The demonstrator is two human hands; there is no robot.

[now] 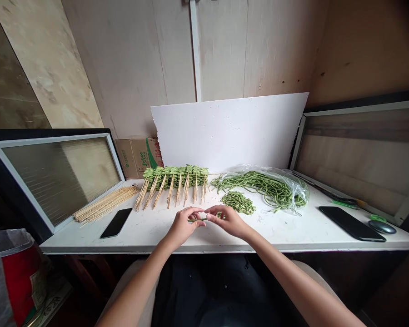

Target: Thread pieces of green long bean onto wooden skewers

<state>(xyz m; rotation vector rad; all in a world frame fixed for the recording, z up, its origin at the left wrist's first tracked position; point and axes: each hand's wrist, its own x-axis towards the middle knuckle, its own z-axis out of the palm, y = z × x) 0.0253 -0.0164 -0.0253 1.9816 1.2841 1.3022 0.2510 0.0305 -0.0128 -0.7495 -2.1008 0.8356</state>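
Observation:
My left hand [185, 225] and my right hand [229, 221] meet near the table's front edge, fingertips almost touching. Between them runs a thin green long bean [202, 220], pinched by the fingers of both hands; its ends are partly hidden by my fingers. Just behind my right hand lies a heap of short cut bean pieces [238, 202]. Whole long beans [262, 184] spill from a clear plastic bag [301, 193] further right. Beyond my left hand, stacked skewers of bean pieces [175, 175] have their bare sticks pointing toward me.
Bare bamboo skewers [104, 204] lie at the left, beside a phone [116, 223]. At the right are a larger black phone [351, 222], a grey computer mouse [381, 226] and green-handled scissors [344, 204]. A white board [230, 131] and a cardboard box [132, 156] stand behind.

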